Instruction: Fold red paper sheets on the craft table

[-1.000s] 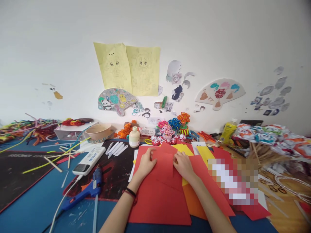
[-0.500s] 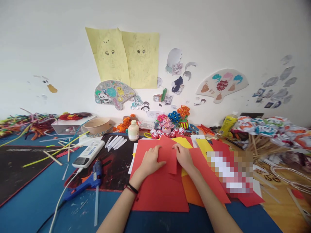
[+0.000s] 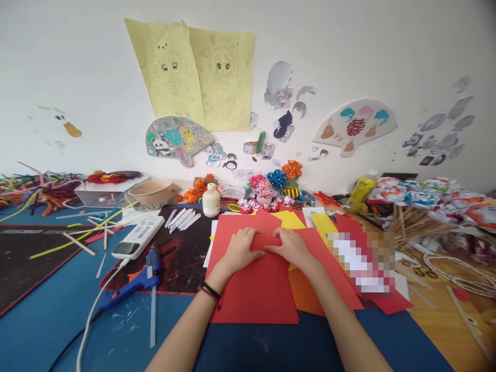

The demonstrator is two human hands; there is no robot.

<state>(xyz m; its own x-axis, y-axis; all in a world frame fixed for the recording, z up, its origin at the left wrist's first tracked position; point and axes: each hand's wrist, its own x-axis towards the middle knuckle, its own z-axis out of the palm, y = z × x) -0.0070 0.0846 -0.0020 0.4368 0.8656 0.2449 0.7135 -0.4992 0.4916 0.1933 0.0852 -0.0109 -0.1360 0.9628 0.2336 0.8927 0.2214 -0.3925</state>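
Note:
A small piece of red paper (image 3: 266, 222) lies on top of a larger red sheet (image 3: 253, 302), and its lower edge is hard to make out against the red beneath. My left hand (image 3: 241, 249) is on its left side, fingers curved and thumb held lower, holding the paper. On the right side, my right hand (image 3: 291, 249) holds it too, with bent fingers and the thumb stretched inward. The two thumbs almost meet over the red surface. Under and beside the sheet are more red paper (image 3: 323, 266), yellow paper (image 3: 293, 220) and orange paper (image 3: 308, 297).
A blue glue gun (image 3: 145, 279) and a white power strip (image 3: 138, 237) with cables lie to the left. White paper strips (image 3: 182, 220) and a cream bottle (image 3: 211, 200) stand behind. Pipe-cleaner flowers (image 3: 261, 188) line the wall. Wrapped sticks (image 3: 411, 222) lie at right.
My right hand has shifted inward from the small paper's right edge toward my left hand. The paper's lower right corner, seen hanging down before, no longer shows there. The view has tilted slightly.

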